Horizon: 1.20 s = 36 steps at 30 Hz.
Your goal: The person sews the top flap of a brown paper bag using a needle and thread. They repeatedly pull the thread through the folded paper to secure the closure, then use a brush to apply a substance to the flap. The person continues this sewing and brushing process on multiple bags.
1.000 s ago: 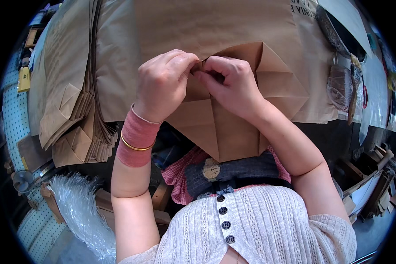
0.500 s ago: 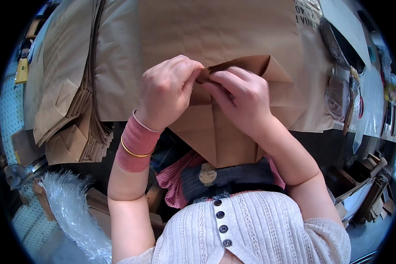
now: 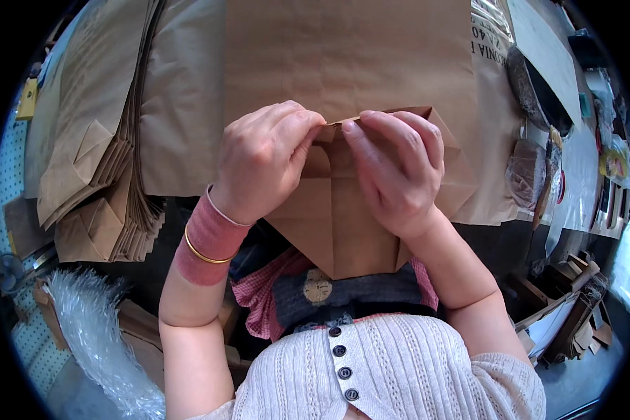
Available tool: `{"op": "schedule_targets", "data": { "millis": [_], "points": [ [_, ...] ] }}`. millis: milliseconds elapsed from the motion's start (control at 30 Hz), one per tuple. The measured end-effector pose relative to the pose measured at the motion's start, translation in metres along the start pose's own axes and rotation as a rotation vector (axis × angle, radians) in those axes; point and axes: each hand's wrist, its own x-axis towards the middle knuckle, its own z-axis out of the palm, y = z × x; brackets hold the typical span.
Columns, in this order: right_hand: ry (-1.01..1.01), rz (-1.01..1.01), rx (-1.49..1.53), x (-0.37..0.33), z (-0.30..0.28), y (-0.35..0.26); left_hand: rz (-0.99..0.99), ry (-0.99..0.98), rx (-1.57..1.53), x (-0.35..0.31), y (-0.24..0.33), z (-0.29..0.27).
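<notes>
A large brown paper bag [image 3: 315, 217] lies in front of me, its folded bottom end hanging over the table's near edge. My left hand [image 3: 266, 154] is closed, pinching the folded paper edge between thumb and fingertips. Just to its right, my right hand [image 3: 402, 164] grips the same raised edge between thumb and fingers. Between the two sets of fingertips a short strip of folded paper shows. Part of the flap is hidden behind my right hand.
At the left lies a stack of folded brown paper bags [image 3: 94, 175]. A bundle of clear plastic strands [image 3: 105, 336] hangs at lower left. On the right are a dark trough-shaped container [image 3: 535, 91], a plastic-wrapped brown block [image 3: 525, 171] and a brush [image 3: 549, 168].
My right hand has shifted slightly right and its fingers have spread along the paper edge. The flap beside it lies lower. My left hand keeps its pinch.
</notes>
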Motion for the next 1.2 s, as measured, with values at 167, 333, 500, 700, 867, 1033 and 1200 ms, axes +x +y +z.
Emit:
{"op": "schedule_targets", "data": {
  "millis": [167, 333, 500, 700, 867, 1033, 1200],
  "points": [
    [-0.007, -0.015, 0.002, -0.0029, -0.0008, -0.0013, 0.004, -0.001, 0.013, -0.0008, 0.0001, 0.0000],
    [-0.019, -0.006, 0.028, -0.0048, -0.0011, -0.0027, 0.013, 0.010, 0.018, -0.0006, 0.0006, -0.0003],
    [-0.019, -0.024, 0.018, -0.0055, -0.0031, -0.0035, 0.009, 0.013, 0.030, -0.0022, -0.0005, 0.0001],
    [-0.008, -0.009, -0.005, -0.0066, -0.0020, -0.0012, 0.015, 0.007, 0.026, -0.0013, 0.0009, 0.0007],
    [-0.026, -0.013, -0.005, -0.0076, -0.0036, -0.0010, 0.026, 0.021, 0.015, -0.0012, 0.0002, 0.0021],
    [-0.028, -0.002, 0.021, -0.0091, -0.0031, -0.0003, 0.031, 0.018, 0.020, -0.0018, 0.0003, 0.0018],
    [-0.011, 0.003, 0.039, -0.0073, -0.0014, 0.0006, 0.023, 0.019, 0.016, -0.0025, 0.0007, 0.0012]
  ]
}}
